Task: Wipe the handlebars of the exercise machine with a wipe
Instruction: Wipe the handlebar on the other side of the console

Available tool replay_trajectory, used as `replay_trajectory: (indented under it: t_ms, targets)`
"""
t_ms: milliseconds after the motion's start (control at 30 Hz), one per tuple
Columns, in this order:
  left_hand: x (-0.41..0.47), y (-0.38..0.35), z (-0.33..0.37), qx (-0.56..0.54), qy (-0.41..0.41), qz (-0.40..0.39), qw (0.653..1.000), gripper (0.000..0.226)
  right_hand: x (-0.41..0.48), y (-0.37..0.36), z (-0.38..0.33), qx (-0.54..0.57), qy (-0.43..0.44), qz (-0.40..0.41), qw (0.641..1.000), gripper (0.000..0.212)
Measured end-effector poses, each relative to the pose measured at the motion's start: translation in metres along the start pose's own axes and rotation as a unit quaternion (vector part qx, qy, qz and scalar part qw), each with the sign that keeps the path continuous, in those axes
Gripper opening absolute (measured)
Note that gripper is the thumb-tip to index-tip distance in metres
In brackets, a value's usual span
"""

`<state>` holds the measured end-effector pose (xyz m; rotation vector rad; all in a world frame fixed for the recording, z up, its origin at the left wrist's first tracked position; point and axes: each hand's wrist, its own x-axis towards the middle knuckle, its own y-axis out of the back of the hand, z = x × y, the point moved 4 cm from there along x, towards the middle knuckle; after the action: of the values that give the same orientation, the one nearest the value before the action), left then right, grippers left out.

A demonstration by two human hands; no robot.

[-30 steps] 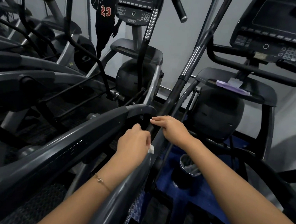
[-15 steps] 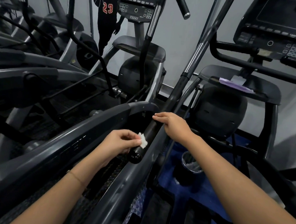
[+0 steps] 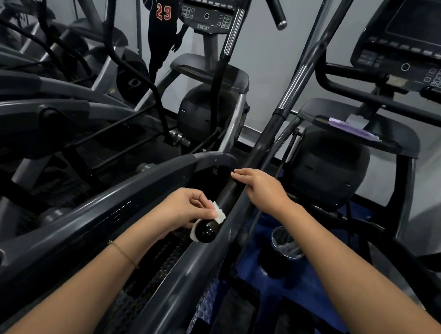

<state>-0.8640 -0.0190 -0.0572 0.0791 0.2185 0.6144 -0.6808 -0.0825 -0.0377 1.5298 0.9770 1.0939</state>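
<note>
Since 1 s ago, wipe (image 3: 218, 213) has been drawn down handlebar (image 3: 228, 195) to its rounded end cap (image 3: 205, 232), low near frame centre. Wipe is pinched by left hand (image 3: 185, 211) and wrapped partly round bar. Right hand (image 3: 262, 188) is laid on bar higher up, fingers straight, unclenched. Cap should be rubbed all round, bar kept steadied. Long axis runs from cap, pointed toward wearer, up and away to upper right.
</note>
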Motion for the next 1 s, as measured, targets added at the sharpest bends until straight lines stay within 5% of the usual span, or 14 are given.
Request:
replay_trajectory:
  t_ms: [167,367,700,833,1000]
  targets:
    - [-0.002,0.002,0.000,0.040,0.004,-0.024,0.999,0.017,-0.002,0.000,0.001,0.007,0.002,0.004,1.000,0.064]
    - [0.030,-0.013,0.019,0.109,-0.069,0.076,0.989,0.024,0.000,0.003,0.005,0.040,-0.005,0.004,0.999,0.064]
    - [0.063,-0.021,0.026,0.130,-0.060,0.086,0.986,0.022,0.000,-0.001,0.013,0.119,-0.040,0.002,0.992,0.064]
    - [0.083,-0.027,0.041,0.160,-0.055,0.092,0.981,0.020,-0.002,0.013,0.017,0.348,-0.085,0.077,0.931,0.055]
    - [0.092,-0.029,0.037,0.110,-0.063,0.107,0.986,0.044,-0.009,0.025,0.011,0.342,-0.079,0.174,0.920,0.023]
